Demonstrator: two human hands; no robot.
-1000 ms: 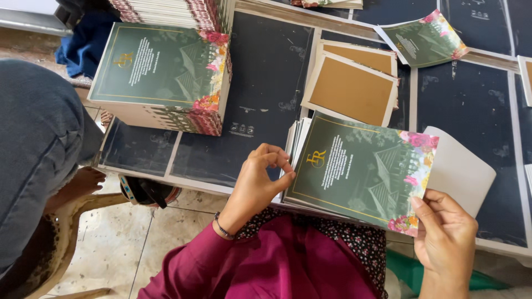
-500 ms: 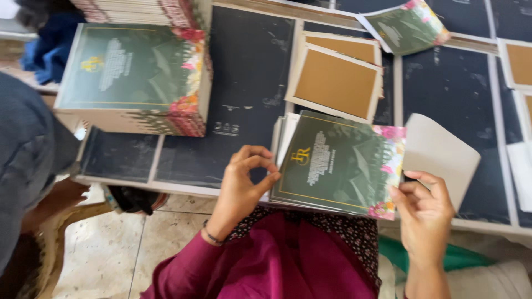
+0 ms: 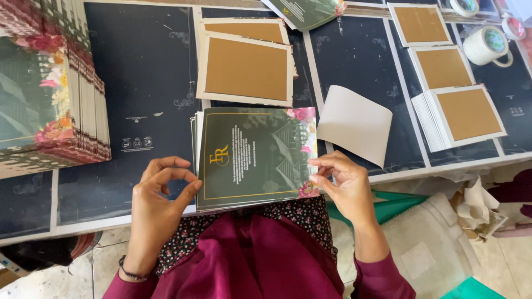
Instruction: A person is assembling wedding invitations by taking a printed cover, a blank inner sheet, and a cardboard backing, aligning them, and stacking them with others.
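The tall card stack (image 3: 47, 94) is cut off by the left edge.
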